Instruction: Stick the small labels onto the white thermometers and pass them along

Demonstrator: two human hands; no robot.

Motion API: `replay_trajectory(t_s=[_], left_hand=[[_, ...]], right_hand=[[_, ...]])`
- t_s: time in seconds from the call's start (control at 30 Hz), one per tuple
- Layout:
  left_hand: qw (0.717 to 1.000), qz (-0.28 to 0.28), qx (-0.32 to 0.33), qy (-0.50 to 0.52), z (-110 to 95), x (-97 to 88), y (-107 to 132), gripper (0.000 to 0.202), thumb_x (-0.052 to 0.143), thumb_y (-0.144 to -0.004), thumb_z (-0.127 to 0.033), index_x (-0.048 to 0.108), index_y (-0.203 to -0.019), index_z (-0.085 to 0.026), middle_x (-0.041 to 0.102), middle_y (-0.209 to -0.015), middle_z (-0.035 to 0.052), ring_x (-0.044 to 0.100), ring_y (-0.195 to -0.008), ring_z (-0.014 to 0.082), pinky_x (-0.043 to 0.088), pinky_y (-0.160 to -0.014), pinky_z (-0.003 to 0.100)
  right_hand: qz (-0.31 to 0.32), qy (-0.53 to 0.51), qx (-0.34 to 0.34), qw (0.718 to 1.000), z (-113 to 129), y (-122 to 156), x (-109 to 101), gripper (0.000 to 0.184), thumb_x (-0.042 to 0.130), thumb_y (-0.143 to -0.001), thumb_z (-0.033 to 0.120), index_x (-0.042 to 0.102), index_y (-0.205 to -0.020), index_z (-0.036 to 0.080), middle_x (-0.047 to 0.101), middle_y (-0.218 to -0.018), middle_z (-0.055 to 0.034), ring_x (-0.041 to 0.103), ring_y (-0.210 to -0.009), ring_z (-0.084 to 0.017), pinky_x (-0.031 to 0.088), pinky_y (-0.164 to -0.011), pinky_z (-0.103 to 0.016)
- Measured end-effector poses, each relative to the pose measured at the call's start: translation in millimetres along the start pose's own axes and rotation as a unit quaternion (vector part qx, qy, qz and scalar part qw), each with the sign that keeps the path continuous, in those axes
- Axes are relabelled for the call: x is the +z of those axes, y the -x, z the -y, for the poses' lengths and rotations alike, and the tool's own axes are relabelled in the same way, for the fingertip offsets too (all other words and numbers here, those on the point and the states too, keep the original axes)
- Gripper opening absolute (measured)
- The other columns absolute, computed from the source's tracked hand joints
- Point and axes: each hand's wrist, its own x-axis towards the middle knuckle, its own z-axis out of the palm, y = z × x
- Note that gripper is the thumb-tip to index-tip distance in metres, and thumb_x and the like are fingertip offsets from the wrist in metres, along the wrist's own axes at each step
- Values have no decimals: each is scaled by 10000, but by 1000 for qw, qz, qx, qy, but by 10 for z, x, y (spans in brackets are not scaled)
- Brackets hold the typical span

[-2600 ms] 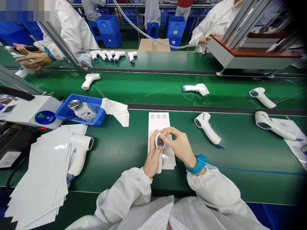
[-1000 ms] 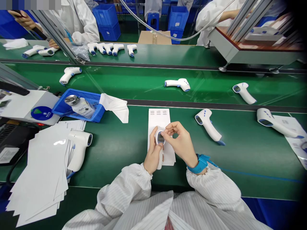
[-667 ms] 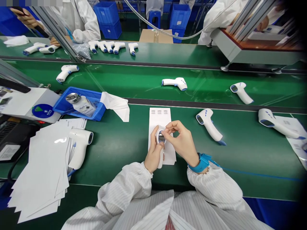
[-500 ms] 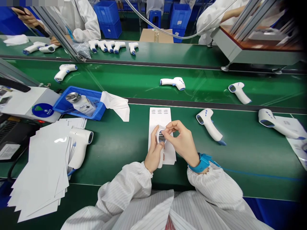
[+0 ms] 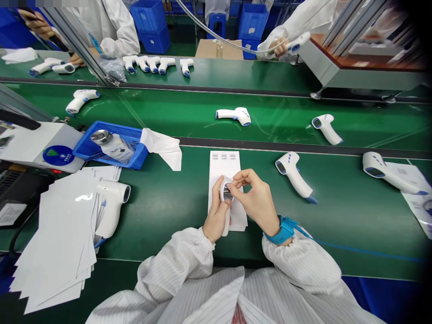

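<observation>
My left hand (image 5: pixel 215 218) is wrapped round a white infrared thermometer (image 5: pixel 226 229), its screen facing up and its handle pointing toward me. My right hand (image 5: pixel 258 200), with a blue wrist strap (image 5: pixel 285 230), has thumb and finger pinched at the screen's edge. Whatever the pinch holds is too small or hidden to make out. Under both hands lies a white label sheet (image 5: pixel 218 165) with small printed blocks along its top. Another thermometer (image 5: pixel 294 176) rests to the right of my hands, and one more (image 5: pixel 113 207) lies on the left, partly over a paper stack (image 5: pixel 60 229).
Several thermometers, one (image 5: pixel 233 115) in the middle, lie on the green conveyor belt (image 5: pixel 168 108). At left a blue tray (image 5: pixel 137 157) holds a metal-capped bottle (image 5: pixel 113 146), with a white cloth (image 5: pixel 164 148) over its rim. Co-workers' arms (image 5: pixel 118 31) show across the belt.
Thermometers on the belt have shifted left. At the upper right a co-worker's hand now holds a thermometer out over the far bench. My own hands look nearly unchanged.
</observation>
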Motion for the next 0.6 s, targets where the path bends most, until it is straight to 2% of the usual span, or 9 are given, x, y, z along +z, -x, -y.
replay_trajectory(t_s=[0.17, 0.27, 0.37, 0.5, 0.6], left_hand=[[1000, -1, 6, -1, 19, 3, -5, 590, 428, -949, -344, 181, -1484, -343, 512, -844, 4, 435, -472, 73, 427, -443, 224], [1000, -10, 16, 5, 17, 17, -9, 571, 451, -934, -312, 229, -1459, -341, 535, -1002, 41, 458, -510, 68, 435, -440, 213], [999, -18, 24, 9, -33, 42, -8, 500, 466, -925, -326, 308, -1399, -323, 504, -1168, 70, 514, -609, 90, 461, -457, 212], [997, -58, 51, -9, -162, 76, -14, 349, 446, -936, -383, 441, -1266, -270, 537, -1134, 62, 580, -847, 163, 499, -545, 209], [992, -89, 76, -35, -253, 88, -29, 281, 448, -937, -363, 468, -1200, -265, 557, -1107, 45, 596, -902, 168, 521, -622, 226]], right_hand=[[-6, 18, 4, 1000, 26, 7, 9, 129, 609, -776, 205, 519, -863, 236, 664, -785, 3, 638, -728, -172, 496, -710, -318], [-16, 67, 4, 998, 50, 30, 29, 116, 596, -784, 202, 515, -857, 239, 655, -778, 4, 628, -743, -183, 477, -703, -323], [-24, 117, -7, 993, 80, 58, 45, 98, 580, -798, 194, 520, -857, 244, 653, -774, 1, 622, -742, -192, 453, -697, -332], [-28, 144, -28, 989, 149, 95, 46, 92, 584, -810, 193, 531, -860, 249, 671, -775, 2, 632, -733, -198, 431, -683, -334], [-37, 150, -47, 987, 226, 118, 33, 88, 596, -830, 211, 542, -880, 259, 688, -769, 4, 646, -742, -206, 432, -683, -338]])
